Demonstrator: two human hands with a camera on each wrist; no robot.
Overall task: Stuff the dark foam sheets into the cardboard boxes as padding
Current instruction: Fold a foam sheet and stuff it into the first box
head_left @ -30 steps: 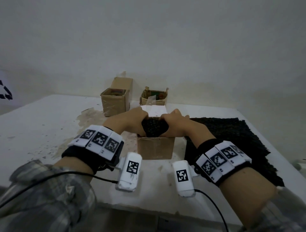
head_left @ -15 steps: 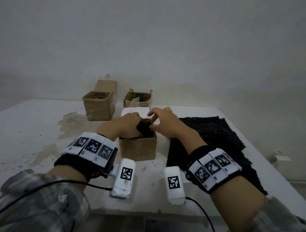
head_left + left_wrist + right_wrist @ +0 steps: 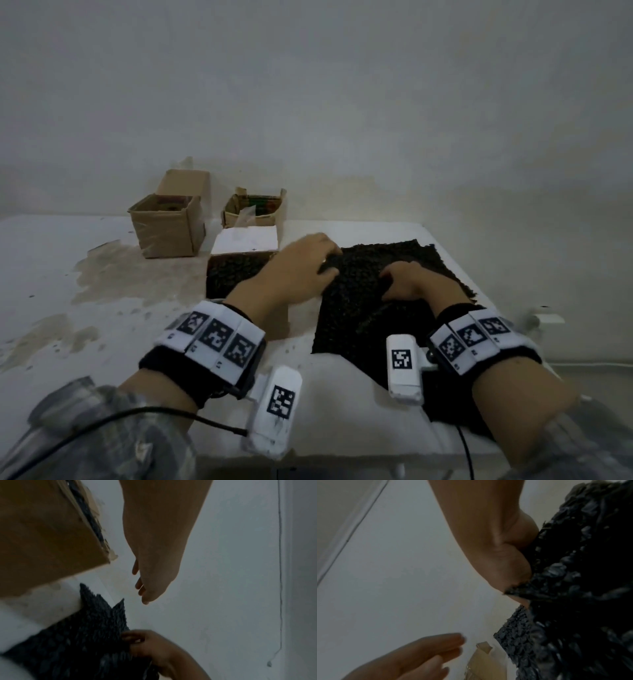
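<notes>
Boxes, three; foam sheets, seemingly several; right hand gripping one

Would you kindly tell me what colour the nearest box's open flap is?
White, the open flap; head view shows it best.

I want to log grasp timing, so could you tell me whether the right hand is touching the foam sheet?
Touching. The right wrist view shows the right hand gripping a bunched fold of the foam sheet.
</notes>
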